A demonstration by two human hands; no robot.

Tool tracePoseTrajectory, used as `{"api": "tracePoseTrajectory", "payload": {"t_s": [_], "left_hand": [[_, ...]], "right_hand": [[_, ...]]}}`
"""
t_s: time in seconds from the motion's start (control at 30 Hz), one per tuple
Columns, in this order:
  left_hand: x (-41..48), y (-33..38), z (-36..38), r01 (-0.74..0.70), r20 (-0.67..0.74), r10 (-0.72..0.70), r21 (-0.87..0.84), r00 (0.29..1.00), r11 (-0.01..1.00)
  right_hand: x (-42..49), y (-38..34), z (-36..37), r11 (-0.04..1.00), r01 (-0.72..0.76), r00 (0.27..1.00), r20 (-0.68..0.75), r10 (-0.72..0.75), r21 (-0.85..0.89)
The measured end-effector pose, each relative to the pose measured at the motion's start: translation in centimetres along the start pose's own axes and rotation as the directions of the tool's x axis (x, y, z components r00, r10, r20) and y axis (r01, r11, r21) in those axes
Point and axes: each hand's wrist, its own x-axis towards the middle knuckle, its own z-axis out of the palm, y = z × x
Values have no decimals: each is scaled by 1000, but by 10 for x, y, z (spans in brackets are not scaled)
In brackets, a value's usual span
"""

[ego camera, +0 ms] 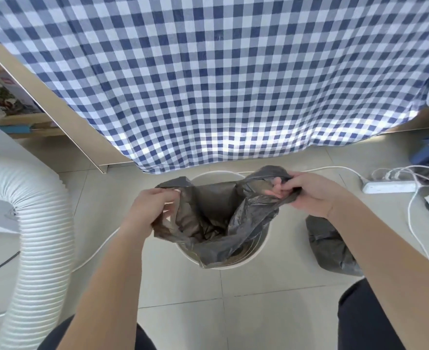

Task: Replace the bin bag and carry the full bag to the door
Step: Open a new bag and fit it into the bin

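Note:
A round white bin [243, 261] stands on the tiled floor below me. A thin dark grey bin bag [216, 218] hangs open inside it, its mouth spread above the rim. My left hand [150, 208] pinches the bag's left edge. My right hand [306, 193] grips the bag's right edge, bunched between the fingers. A second dark grey bag [332, 248], filled and lumpy, lies on the floor just right of the bin, partly hidden by my right forearm.
A blue-and-white checked cloth [208, 84] hangs down right behind the bin. A white ribbed hose [39, 236] curves along the left. A white power strip [390, 186] with cables lies on the floor at the right. My knees show at the bottom.

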Motion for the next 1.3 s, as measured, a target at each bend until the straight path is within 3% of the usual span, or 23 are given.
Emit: {"api": "tracePoseTrajectory", "payload": {"t_s": [0.07, 0.1, 0.13, 0.2, 0.23, 0.27, 0.3, 0.33, 0.37, 0.4, 0.47, 0.53, 0.6, 0.67, 0.73, 0.83, 0.9, 1.0, 1.13, 1.17, 1.23, 1.3], "left_hand": [[7, 1, 4, 176, 124, -140, -357, 982, 917], [11, 0, 5, 219, 181, -154, -439, 971, 871], [15, -1, 6, 234, 219, -146, -456, 965, 859], [18, -1, 3, 216, 248, -131, -356, 960, 909], [19, -1, 1, 195, 248, -129, -263, 960, 945], [21, -1, -2, 173, 248, -126, -175, 960, 969], [24, -1, -6, 157, 244, -128, -107, 961, 982], [28, -2, -10, 160, 227, -140, -72, 964, 984], [32, -3, -15, 165, 197, -152, -53, 968, 985], [35, -4, -19, 171, 162, -160, -56, 974, 984], [41, -8, -26, 160, 91, -150, -124, 985, 979], [38, -13, -26, 142, 64, -129, -277, 990, 950], [36, -17, -26, 136, 99, -101, -461, 990, 877], [33, -17, -26, 126, 181, -22, -590, 983, 798], [29, -12, -21, 127, 213, 17, -641, 977, 757], [23, -7, -10, 160, 226, -26, -599, 974, 784], [20, -7, -9, 185, 266, -80, -397, 960, 899], [20, -9, -10, 114, 235, -97, -62, 967, 991], [23, -12, -6, -23, 105, 24, -10, 994, 1000], [26, -14, -7, -50, 63, 50, -1, 997, 999], [29, -17, -8, -80, -62, 81, 21, 995, 997], [32, -21, -7, -102, -174, 104, 21, 979, 995]], "right_hand": [[6, 5, 0, 994, -84, 996, 15, 84, 75], [8, 5, -3, 990, -129, 992, 5, 130, -61], [8, 4, -7, 935, -165, 986, -35, 163, -315], [5, 1, -14, 579, -217, 975, -148, 164, -786], [3, -1, -16, 418, -228, 973, -196, 118, -879], [3, -2, -16, 383, -213, 977, -201, 72, -899], [4, -2, -15, 468, -175, 984, -170, 54, -866], [7, 0, -15, 643, -135, 990, -134, 51, -754], [9, 2, -13, 833, -98, 994, -102, 50, -544], [12, 5, -12, 958, -61, 996, -81, 39, -279], [18, 8, -17, 995, -4, 996, -85, 13, 104], [19, 8, -22, 992, -1, 998, -67, 10, 122], [15, 4, -25, 982, -20, 999, -39, 12, -189], [8, 2, -17, 789, -11, 999, -45, -21, -615], [6, 2, -5, 545, -14, 992, -82, -100, -838], [19, 9, 4, 244, -31, 973, -85, -213, -969], [31, 18, 7, 184, -43, 955, -94, -282, -982], [43, 22, 8, 191, -55, 927, -120, -354, -980], [45, 21, 17, 195, 26, 872, -73, -485, -980], [47, 22, 20, 263, 81, 855, -69, -515, -961], [49, 25, 24, 563, 157, 865, -162, -475, -811], [48, 25, 28, 861, 181, 919, -230, -321, -475]]}}
